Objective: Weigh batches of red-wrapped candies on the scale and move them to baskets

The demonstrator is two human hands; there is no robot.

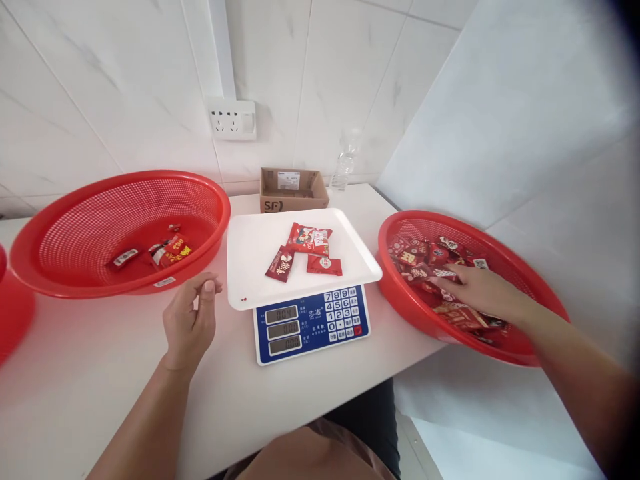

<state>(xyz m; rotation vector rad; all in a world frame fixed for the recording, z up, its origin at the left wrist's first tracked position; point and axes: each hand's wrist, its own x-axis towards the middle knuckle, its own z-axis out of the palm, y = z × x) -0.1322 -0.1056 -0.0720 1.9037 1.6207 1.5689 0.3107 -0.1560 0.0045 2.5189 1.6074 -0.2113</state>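
Note:
My right hand reaches into the right red basket, fingers stretched out over a pile of small red snack packets; its fingertips touch the pile. Beside the scale's left edge, my left hand is loosely closed, thumb against the index finger, with nothing visible in it. Between the hands stands a digital scale with a white tray. On the tray lie a larger red packet, a dark red packet and a small red packet. The top display seems to read 0.04.
To the left, another red basket holds a few packets. A further red basket is cut off at the left edge. Behind the scale are a small cardboard box and a clear plastic bottle, near the tiled wall.

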